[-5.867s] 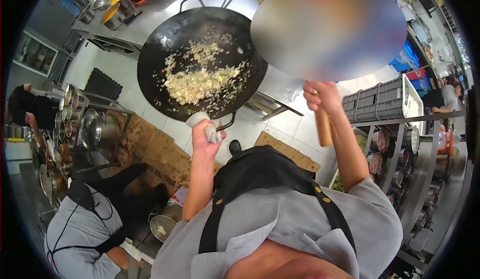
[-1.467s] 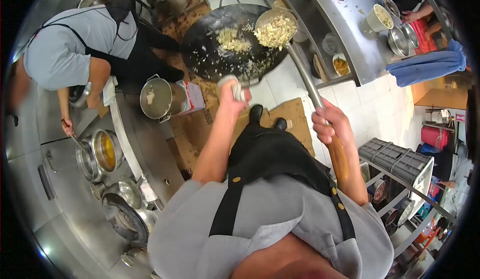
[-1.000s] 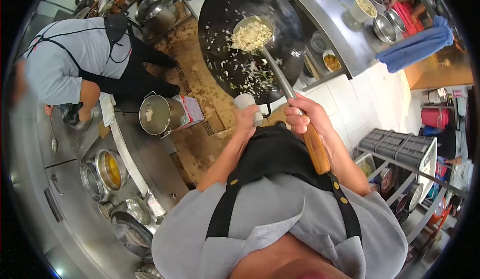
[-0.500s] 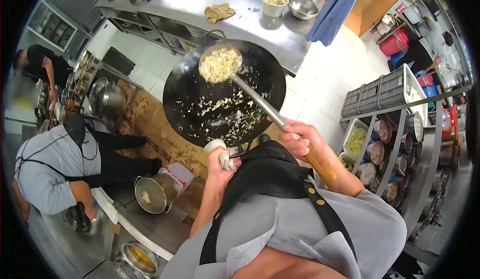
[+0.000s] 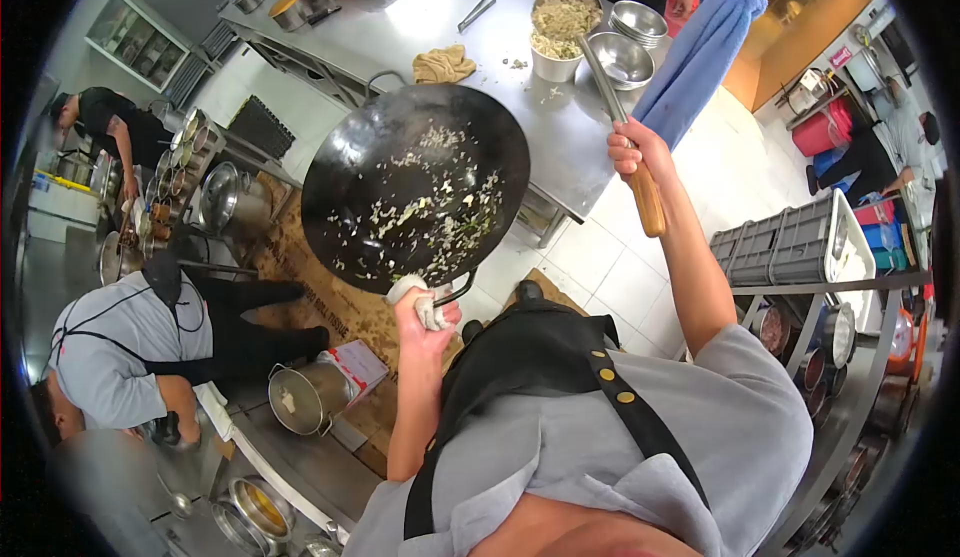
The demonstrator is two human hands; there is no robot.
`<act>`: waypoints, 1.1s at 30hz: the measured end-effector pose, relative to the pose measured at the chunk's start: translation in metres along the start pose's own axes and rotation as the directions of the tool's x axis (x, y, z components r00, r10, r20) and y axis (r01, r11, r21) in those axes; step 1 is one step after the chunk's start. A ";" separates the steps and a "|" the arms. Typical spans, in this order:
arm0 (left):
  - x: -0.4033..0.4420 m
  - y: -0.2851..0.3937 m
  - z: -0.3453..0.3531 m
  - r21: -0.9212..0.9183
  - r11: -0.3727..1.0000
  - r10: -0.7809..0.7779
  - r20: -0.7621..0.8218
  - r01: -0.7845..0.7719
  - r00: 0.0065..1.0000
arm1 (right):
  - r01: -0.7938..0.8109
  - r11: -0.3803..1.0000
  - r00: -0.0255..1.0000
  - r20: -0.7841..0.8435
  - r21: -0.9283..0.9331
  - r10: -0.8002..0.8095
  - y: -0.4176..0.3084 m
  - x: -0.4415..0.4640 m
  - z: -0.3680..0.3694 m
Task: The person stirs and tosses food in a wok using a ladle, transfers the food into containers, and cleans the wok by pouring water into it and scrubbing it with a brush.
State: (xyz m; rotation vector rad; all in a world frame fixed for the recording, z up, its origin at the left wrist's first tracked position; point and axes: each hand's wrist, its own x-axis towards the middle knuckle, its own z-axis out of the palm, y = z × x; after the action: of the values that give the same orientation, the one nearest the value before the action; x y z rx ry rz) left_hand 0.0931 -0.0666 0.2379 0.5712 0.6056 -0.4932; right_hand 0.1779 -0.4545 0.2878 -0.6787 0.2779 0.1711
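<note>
My left hand (image 5: 425, 319) is closed around a pale cloth (image 5: 412, 289) at the handle of a large black wok (image 5: 350, 172). Scattered bits of rice and chopped greens cling to the inside of the wok. My right hand (image 5: 640, 152) grips the wooden handle of a ladle (image 5: 603, 77), arm stretched forward. The ladle's bowl is heaped with fried rice (image 5: 568, 15) and sits over a white tub (image 5: 556, 65) on the steel table. The tub holds similar food, and the ladle partly covers it.
Metal bowls (image 5: 620, 60) stand beside the tub on the steel table (image 5: 500, 47). A tan cloth (image 5: 444, 64) and tongs (image 5: 477, 14) lie there too. A blue cloth (image 5: 690, 52) hangs at the right. A co-worker in grey (image 5: 130, 352) bends at the left; shelves of pots line the right.
My right hand has carried the full ladle from above the wok forward and right to the tub. The wok has shifted a little left. A person's hands now show behind the table.
</note>
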 end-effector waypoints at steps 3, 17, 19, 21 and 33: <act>-0.003 -0.001 0.008 -0.042 0.999 -0.016 -0.124 0.011 0.992 | -0.045 0.999 0.992 -0.114 -0.015 0.043 -0.011 0.029 -0.023; -0.021 0.012 -0.047 -0.144 0.981 0.086 -0.282 -0.131 0.956 | -0.005 0.864 0.970 -0.214 -0.504 -0.119 0.001 0.037 -0.011; -0.024 0.014 -0.053 -0.134 0.982 0.090 -0.293 -0.134 0.952 | -0.025 0.846 0.964 -0.238 -0.532 -0.121 0.008 0.040 -0.018; -0.025 0.015 -0.063 -0.130 0.982 0.094 -0.311 -0.140 0.946 | -0.046 0.852 0.970 -0.229 -0.521 -0.087 0.006 0.049 -0.026; -0.039 0.011 -0.088 -0.175 0.976 0.081 -0.268 -0.131 0.960 | 0.016 0.674 0.944 -0.211 -0.739 -0.254 0.028 0.050 -0.028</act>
State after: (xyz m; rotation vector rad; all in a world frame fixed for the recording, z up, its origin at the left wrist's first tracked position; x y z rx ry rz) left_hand 0.0374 0.0067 0.2073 0.4857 0.8579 -0.2552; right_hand 0.2132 -0.4472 0.2352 -1.5425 0.4556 0.0225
